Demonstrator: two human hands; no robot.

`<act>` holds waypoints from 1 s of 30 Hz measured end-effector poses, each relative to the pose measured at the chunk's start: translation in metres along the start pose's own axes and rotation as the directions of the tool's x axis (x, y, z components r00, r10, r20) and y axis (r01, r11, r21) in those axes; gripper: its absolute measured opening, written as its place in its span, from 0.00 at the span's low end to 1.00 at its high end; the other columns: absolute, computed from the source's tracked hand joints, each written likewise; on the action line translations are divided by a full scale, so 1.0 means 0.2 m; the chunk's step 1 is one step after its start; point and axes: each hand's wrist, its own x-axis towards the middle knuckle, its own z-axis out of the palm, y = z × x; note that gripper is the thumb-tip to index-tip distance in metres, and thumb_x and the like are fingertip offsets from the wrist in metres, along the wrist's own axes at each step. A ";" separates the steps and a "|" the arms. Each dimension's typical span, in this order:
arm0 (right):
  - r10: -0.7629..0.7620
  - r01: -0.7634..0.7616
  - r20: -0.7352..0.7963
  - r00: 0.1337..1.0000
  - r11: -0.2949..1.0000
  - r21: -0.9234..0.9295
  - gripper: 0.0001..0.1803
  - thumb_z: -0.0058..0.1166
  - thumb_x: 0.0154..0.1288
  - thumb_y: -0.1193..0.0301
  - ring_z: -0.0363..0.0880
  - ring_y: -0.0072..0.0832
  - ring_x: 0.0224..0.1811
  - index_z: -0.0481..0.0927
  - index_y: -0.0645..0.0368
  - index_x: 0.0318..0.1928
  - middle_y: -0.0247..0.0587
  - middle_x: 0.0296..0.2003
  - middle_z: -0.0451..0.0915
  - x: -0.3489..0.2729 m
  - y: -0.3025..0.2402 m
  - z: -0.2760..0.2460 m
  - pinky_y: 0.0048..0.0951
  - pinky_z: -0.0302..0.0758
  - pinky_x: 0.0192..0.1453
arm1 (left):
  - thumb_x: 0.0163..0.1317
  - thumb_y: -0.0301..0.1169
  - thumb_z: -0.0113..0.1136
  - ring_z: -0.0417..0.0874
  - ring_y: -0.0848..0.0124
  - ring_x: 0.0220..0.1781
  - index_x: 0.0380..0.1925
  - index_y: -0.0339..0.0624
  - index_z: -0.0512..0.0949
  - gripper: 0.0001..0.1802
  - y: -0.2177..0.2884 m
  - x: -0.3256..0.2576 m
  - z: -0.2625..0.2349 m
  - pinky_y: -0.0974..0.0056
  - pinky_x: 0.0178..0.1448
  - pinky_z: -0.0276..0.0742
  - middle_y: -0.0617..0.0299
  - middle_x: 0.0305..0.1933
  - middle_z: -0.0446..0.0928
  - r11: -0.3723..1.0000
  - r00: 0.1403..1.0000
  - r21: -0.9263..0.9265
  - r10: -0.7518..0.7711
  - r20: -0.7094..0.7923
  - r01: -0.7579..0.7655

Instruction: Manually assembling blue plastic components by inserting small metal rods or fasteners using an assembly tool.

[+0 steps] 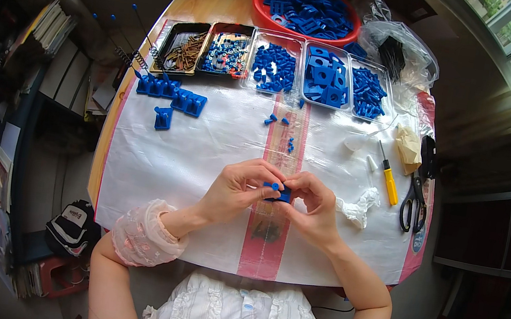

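— What are the hands doing?

— Both are meeting over the middle of the white sheet [203,151]. The left hand [239,187] is pinching a small blue peg [274,186] at its fingertips, and the right hand [313,205] is curling closed around a blue plastic block [281,195], gripping it from the other side.

— Is the peg sitting in the block?

— It is touching or just above the block's top; the fingers are hiding the joint, so I cannot tell.

— What is lying around them?

— A row of trays [275,66] with blue parts and brownish screws is standing along the far edge, with a red bowl [260,10] of blue pieces behind it. Finished blue assemblies [172,96] are sitting at the far left. A yellow-handled screwdriver [389,179] and black scissors [416,201] are lying to the right.
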 end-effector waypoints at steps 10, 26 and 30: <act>0.074 -0.077 0.060 0.995 0.996 0.037 0.16 0.66 0.57 0.86 0.82 0.22 0.47 0.81 0.67 0.47 0.40 0.47 0.82 -0.01 0.03 -0.03 0.23 0.81 0.48 | 0.60 0.21 0.69 0.83 0.76 0.42 0.38 0.40 0.86 0.07 0.00 -0.01 -0.02 0.74 0.39 0.81 0.62 0.47 0.79 0.969 0.999 0.245 0.029 0.022 -0.033; -0.137 0.121 -0.044 0.990 0.955 -0.271 0.15 0.65 0.55 0.84 0.75 0.21 0.36 0.85 0.61 0.45 0.36 0.38 0.80 0.01 0.02 -0.02 0.23 0.71 0.40 | 0.48 0.27 0.79 0.74 0.77 0.29 0.27 0.44 0.86 0.08 0.07 -0.01 0.01 0.70 0.27 0.64 0.65 0.34 0.75 0.786 0.964 0.605 0.243 -0.110 -0.129; -0.142 0.126 -0.040 0.989 0.955 -0.269 0.12 0.66 0.54 0.82 0.74 0.22 0.33 0.86 0.60 0.41 0.36 0.34 0.80 0.02 -0.04 0.02 0.22 0.70 0.39 | 0.49 0.28 0.77 0.77 0.73 0.29 0.24 0.41 0.82 0.09 0.10 -0.02 0.02 0.68 0.30 0.69 0.63 0.32 0.74 0.785 0.977 0.620 0.135 -0.163 -0.005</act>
